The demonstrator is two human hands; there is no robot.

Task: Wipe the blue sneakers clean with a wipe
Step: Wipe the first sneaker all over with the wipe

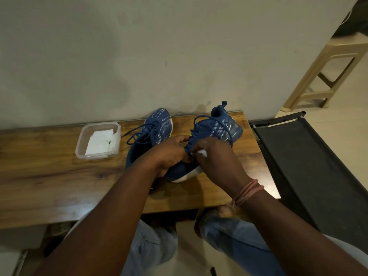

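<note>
A blue sneaker (211,134) sits tilted on a wooden table (59,176), gripped by the left hand (171,154) while the right hand (217,158) pinches a white wipe (200,152) against its laces. The second sneaker (153,130) lies just beside, near a plastic container (79,144) of folded wipes.

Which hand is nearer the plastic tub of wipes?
The left hand. It holds the sneaker right of the tub; the right hand, pinching a wipe, is farther right.
</note>
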